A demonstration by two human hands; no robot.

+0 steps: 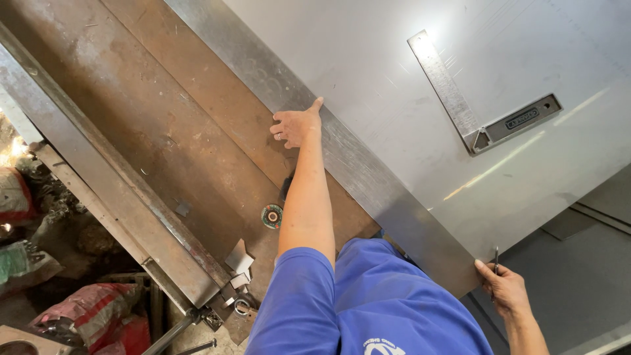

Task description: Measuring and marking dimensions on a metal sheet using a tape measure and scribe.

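A large shiny metal sheet [407, 85] lies over a rusty steel workbench [158, 125]. My left hand [297, 125] reaches out and grips the sheet's long edge, with the thumb on top and the fingers curled under. At the sheet's near corner, my right hand [503, 286] pinches that corner. A thin dark marking tool [496, 258] stands upright between its fingers. A steel try square [473, 98] rests flat on the sheet, far from both hands.
A small round grinding disc [271, 215] and several metal offcuts [238, 260] lie on the bench near my left arm. Steel beams [98, 190] run along the bench's left side. Red sacks [98, 312] and clutter fill the floor at lower left.
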